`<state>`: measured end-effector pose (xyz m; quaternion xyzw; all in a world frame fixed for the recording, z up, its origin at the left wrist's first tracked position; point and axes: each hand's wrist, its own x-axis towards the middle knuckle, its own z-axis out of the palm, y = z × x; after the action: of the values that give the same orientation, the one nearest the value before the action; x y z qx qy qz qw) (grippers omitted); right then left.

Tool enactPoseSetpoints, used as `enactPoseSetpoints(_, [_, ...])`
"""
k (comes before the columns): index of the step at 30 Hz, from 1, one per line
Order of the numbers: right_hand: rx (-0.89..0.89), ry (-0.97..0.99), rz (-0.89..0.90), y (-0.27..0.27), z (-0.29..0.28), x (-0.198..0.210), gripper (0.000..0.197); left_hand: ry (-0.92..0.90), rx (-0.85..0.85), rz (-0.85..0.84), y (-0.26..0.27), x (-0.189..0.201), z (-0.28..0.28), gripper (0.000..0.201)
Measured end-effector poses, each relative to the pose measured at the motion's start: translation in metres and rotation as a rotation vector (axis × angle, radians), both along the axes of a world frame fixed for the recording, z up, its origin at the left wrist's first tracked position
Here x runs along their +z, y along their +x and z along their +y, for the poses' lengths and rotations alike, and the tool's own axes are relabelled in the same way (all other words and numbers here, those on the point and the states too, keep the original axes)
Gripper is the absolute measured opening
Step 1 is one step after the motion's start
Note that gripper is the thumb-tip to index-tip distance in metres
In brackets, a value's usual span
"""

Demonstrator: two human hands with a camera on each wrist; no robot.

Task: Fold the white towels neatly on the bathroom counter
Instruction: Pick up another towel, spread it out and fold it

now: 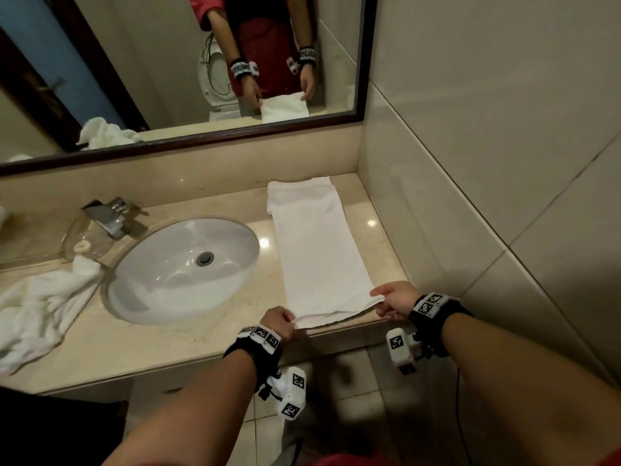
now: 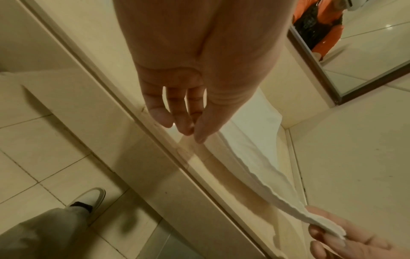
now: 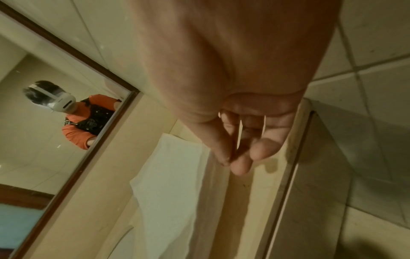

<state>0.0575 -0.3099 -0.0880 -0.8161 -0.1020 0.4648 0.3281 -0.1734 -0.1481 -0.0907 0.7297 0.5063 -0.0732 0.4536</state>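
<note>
A long white towel [image 1: 319, 243] lies folded into a narrow strip on the beige counter [image 1: 168, 344], to the right of the sink, running from the back wall to the front edge. My left hand [image 1: 280, 322] pinches its near left corner, my right hand [image 1: 391, 302] its near right corner, and the near edge is lifted slightly off the counter. The left wrist view shows the left hand [image 2: 195, 135] pinching the towel [image 2: 255, 154] and my right hand [image 2: 328, 233] holding the far corner. In the right wrist view, thumb and fingers of the right hand [image 3: 230, 163] press together beside the towel [image 3: 168, 184].
A crumpled white towel [image 1: 37, 307] lies at the counter's left end. Between the towels are an oval sink [image 1: 188, 267], a chrome tap [image 1: 107, 216] and a glass dish [image 1: 89, 243]. A mirror [image 1: 174, 62] hangs behind; a tiled wall [image 1: 487, 163] bounds the right side.
</note>
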Motion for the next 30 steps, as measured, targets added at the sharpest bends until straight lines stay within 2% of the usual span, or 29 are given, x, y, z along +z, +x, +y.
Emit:
enactPoseSetpoints(1, [0.017, 0.026, 0.001, 0.002, 0.0, 0.001, 0.035, 0.004, -0.004, -0.001, 0.002, 0.001, 0.002, 0.026])
enactPoseSetpoints(5, [-0.035, 0.128, -0.002, 0.005, 0.005, 0.003, 0.01, -0.02, 0.021, -0.035, 0.006, 0.002, 0.01, 0.025])
enactPoseSetpoints(11, [-0.035, 0.084, -0.115, 0.015, 0.02, -0.002, 0.013, -0.034, 0.046, -0.085, 0.009, -0.005, 0.032, 0.024])
enactPoseSetpoints(15, [0.032, -0.012, -0.221, 0.021, 0.035, -0.003, 0.023, -0.127, 0.068, -0.135, 0.013, -0.008, 0.045, 0.023])
enactPoseSetpoints(19, [0.032, -0.062, -0.274, 0.026, 0.049, -0.006, 0.034, -0.141, 0.079, -0.134, 0.022, -0.016, 0.056, 0.021])
enactPoseSetpoints(26, [0.019, -0.107, -0.352, 0.028, 0.062, -0.013, 0.013, -0.128, 0.099, -0.113, 0.037, -0.028, 0.07, 0.034])
enactPoseSetpoints(30, [0.04, -0.126, -0.372, 0.031, 0.061, -0.021, 0.013, -0.095, 0.079, -0.08, 0.046, -0.032, 0.073, 0.024])
